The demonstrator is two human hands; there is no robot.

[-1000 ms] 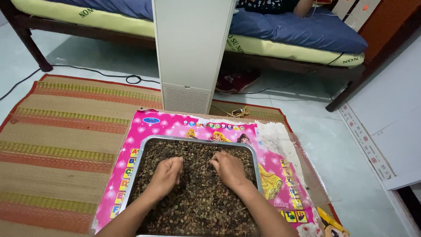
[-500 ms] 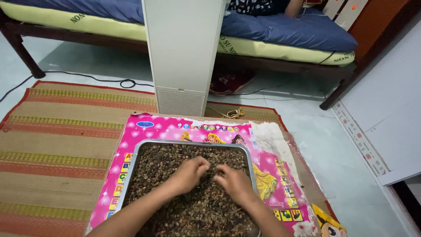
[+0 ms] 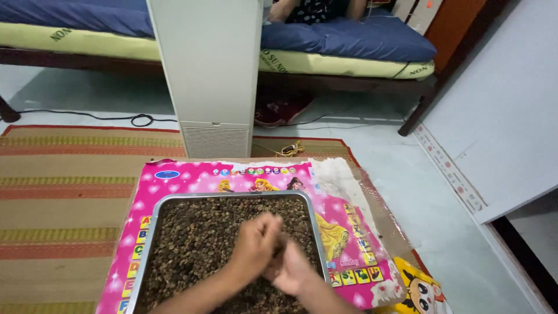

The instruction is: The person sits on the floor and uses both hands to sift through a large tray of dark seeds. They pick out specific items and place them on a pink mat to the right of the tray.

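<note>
A metal tray (image 3: 152, 230) full of small dark brown beans (image 3: 197, 244) lies on a pink picture mat (image 3: 192, 177). Both my hands meet over the tray's right half. My left hand (image 3: 254, 244) has its fingers curled shut against the beans. My right hand (image 3: 295, 268) presses against it from the right and is blurred, so its fingers are hard to read. Both forearms come in from the bottom edge.
A tall white appliance (image 3: 212, 75) stands just behind the mat. A bed with a blue mattress (image 3: 349, 40) is behind it, with a person sitting on it. A striped woven mat (image 3: 64, 192) covers the floor at left. A white panel (image 3: 500, 116) leans at right.
My hands lay apart and flat on the beans a second ago. They have drawn together toward the tray's middle-right and now touch. The view has shifted slightly.
</note>
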